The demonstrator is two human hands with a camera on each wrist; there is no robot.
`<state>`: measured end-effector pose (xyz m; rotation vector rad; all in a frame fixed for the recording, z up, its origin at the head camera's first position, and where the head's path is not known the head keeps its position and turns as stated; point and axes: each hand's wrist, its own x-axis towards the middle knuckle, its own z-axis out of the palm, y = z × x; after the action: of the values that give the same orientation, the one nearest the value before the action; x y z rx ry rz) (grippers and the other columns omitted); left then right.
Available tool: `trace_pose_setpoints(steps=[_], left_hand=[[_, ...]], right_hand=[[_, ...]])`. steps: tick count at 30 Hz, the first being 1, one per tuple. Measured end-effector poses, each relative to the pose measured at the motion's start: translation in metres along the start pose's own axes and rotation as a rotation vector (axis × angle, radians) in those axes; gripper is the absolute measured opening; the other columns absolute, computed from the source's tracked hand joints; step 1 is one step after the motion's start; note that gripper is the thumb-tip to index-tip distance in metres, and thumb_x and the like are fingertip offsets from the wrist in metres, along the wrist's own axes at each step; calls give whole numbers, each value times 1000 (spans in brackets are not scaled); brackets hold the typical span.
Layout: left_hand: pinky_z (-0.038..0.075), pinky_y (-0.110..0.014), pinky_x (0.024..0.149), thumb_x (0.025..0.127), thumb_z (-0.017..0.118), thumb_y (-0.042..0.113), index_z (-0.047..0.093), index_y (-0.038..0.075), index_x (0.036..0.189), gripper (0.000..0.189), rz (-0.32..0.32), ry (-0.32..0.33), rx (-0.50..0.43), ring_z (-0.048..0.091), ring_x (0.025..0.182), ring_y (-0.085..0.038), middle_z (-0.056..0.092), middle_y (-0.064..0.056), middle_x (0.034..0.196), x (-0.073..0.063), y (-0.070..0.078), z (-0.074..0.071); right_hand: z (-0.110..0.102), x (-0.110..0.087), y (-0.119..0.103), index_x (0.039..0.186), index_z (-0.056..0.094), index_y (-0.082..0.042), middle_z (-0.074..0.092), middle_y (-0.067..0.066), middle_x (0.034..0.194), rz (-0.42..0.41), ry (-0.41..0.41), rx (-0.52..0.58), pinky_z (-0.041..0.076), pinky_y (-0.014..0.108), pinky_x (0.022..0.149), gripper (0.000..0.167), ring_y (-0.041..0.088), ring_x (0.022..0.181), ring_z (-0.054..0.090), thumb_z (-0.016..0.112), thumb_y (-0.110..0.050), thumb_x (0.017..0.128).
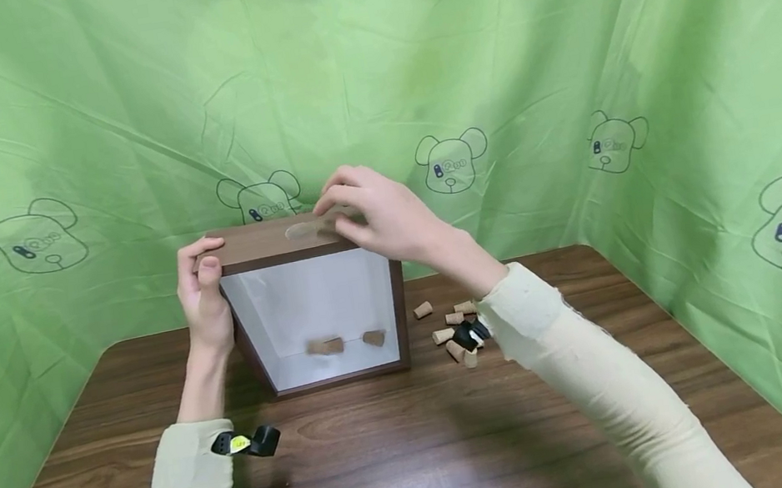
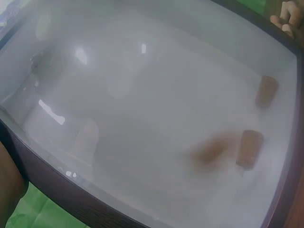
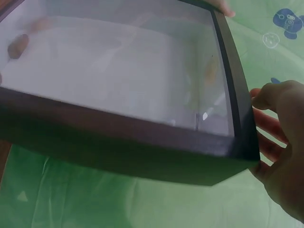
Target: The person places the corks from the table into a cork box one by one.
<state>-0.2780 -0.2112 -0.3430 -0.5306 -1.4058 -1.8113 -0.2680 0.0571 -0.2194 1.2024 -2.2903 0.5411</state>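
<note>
A wooden box (image 1: 251,248) with a dark brown frame and a clear front stands upright on the table. Its top has a round hole (image 1: 300,230). My left hand (image 1: 204,297) holds the box's upper left corner, thumb at the front edge and fingers over the top. Just right of the hole, my right hand (image 1: 386,211) rests over the top with loosely bent fingers and no object visible in them. Inside at the bottom lie a cork (image 2: 250,149) and another cork (image 2: 267,91). A third cork (image 2: 211,153) is motion-blurred beside them.
Several loose corks (image 1: 444,336) lie on the wooden table (image 1: 362,459) to the right of the box, below my right forearm. A green curtain (image 1: 350,73) with bear-head drawings hangs behind and along both sides.
</note>
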Motion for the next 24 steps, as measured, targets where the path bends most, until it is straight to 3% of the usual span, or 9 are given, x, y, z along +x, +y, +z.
trace_pose_setpoints(steps=[9,17,24], left_hand=[[22,-31,115,93,65,37,65,10,112,33,0,-2,5,36,139,-30,60,-1,120,0,1,0],[25,-28,110,92,66,41,65,10,112,36,14,-1,5,40,134,-24,60,0,119,-1,0,1],[26,-27,109,92,67,42,66,12,111,36,4,-5,1,40,134,-24,60,0,120,0,0,1]], right_hand=[[-8,-28,20,111,70,-6,66,6,109,22,159,139,50,30,92,20,18,97,63,61,-6,93],[-15,-52,36,109,71,-6,67,5,105,104,197,175,50,34,79,18,17,92,62,63,-8,94],[-16,-71,49,109,71,-9,67,3,106,160,195,178,48,31,77,18,18,93,59,62,-10,94]])
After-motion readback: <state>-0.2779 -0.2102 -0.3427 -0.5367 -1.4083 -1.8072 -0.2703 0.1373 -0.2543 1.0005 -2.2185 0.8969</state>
